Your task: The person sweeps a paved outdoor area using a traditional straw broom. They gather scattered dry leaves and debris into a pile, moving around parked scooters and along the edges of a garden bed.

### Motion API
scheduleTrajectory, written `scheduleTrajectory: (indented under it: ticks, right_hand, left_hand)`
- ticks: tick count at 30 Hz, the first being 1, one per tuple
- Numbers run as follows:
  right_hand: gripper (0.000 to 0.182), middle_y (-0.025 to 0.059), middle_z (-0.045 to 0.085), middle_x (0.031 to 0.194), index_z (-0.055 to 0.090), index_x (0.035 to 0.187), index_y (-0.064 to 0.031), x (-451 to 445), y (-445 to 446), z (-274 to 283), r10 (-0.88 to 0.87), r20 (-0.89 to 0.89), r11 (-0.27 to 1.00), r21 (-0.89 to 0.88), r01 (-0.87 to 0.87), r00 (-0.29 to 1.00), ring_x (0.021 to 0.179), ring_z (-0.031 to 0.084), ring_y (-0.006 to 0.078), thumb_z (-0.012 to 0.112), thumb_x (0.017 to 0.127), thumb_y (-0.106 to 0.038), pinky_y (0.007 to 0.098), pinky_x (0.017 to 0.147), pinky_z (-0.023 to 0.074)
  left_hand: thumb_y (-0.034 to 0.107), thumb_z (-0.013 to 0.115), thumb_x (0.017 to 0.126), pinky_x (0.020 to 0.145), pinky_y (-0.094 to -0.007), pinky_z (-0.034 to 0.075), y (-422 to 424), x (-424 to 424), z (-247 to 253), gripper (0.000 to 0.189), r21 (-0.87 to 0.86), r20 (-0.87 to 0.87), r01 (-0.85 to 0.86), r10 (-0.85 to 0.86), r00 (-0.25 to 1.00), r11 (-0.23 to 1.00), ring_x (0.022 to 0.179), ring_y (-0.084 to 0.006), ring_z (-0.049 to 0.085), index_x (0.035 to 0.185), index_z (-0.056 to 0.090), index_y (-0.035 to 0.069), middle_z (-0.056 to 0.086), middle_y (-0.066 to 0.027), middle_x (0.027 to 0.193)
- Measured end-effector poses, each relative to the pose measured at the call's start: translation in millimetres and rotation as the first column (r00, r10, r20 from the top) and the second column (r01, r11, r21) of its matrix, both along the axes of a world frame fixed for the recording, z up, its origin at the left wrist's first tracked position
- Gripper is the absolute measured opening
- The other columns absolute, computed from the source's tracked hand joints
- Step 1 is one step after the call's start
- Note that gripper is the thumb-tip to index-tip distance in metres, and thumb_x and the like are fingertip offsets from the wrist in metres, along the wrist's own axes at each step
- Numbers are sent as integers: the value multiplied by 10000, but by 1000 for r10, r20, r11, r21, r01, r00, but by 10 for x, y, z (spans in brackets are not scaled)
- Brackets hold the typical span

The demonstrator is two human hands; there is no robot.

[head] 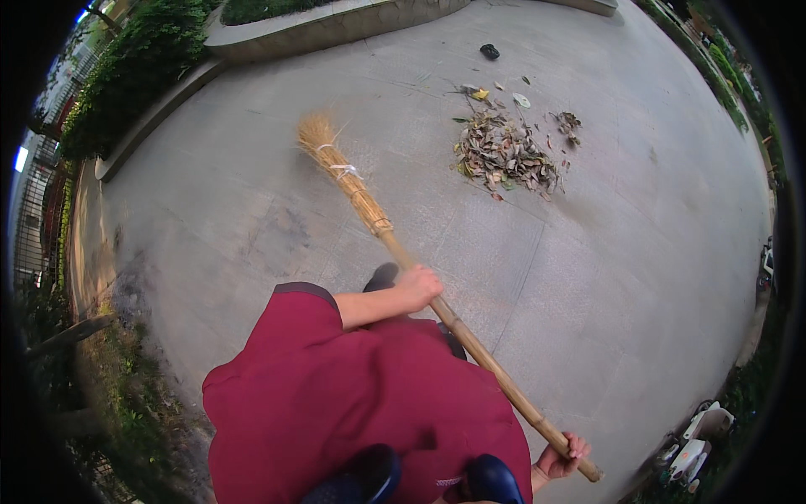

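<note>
A long broom with a bamboo handle [482, 349] slants across in front of my body. Its straw head [343, 170], bound with white ties and thin wire, points to the upper left, over or on the paved ground. My left hand [420, 288] grips the handle a little below the bound straw. Close to the handle's other end, at lower right, my right hand [563, 455] is wrapped around the bamboo. A pile of dry leaves [504, 151] lies to the right of the broom head, with a few leaves scattered around it.
A crumpled black object [489, 51] lies beyond the leaves. A low stone-faced planter wall [340, 28] curves along the far side, and a hedge [135, 82] borders the left. White scooters [692, 450] stand at lower right. Grass [135, 403] edges the lower left.
</note>
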State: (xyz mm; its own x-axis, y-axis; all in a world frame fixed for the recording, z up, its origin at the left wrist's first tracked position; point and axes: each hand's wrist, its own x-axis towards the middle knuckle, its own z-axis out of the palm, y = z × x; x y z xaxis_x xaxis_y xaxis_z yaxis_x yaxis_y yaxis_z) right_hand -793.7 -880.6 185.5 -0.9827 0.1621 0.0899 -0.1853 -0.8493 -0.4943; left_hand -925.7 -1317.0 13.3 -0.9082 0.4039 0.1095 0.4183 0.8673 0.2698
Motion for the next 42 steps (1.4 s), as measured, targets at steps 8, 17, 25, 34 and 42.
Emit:
scheduleTrajectory:
  ticks: [8,17,25,34,42]
  right_hand:
    - [169,23,525,794,496,809,-115,-1754,-2760,-271,349,186,895,226,-386,919,927,508,198,658,760,-119,432,1005,293]
    - [144,6,509,778,487,797,-120,-1483,-2900,229,-152,274,944,325,57,950,874,504,178,628,782,-96,424,973,328]
    - [55,70,530,851,544,842,-73,-653,-2530,947,-597,264,776,433,459,758,934,486,241,544,852,-127,453,917,354]
    - [108,71,535,826,535,797,-54,-442,-1688,267,-704,230,704,346,620,672,915,495,256,574,834,-147,466,916,362]
    - [120,73,538,819,536,787,-52,-1429,-1240,-425,-424,149,902,-14,431,893,891,500,250,578,833,-154,460,899,373]
  left_hand:
    - [122,586,669,817,-400,402,-2622,-402,-596,43,-136,203,-527,544,814,839,876,-258,553,710,598,121,583,-69,782]
    - [87,583,676,1011,-451,313,-2200,-1680,-650,104,-75,319,-185,200,927,980,926,-265,524,758,627,134,581,-73,828]
    - [153,564,695,953,-445,362,-481,-2390,-366,67,133,108,280,-295,949,951,893,-231,563,714,627,143,621,-40,798]
    - [229,714,585,546,-390,480,612,-1890,732,148,89,129,731,-736,665,676,652,-251,637,667,644,127,635,-63,644]
    - [180,614,623,597,-402,465,-1098,-2542,-93,65,-22,135,349,-343,930,937,670,-249,615,635,577,128,597,-56,632]
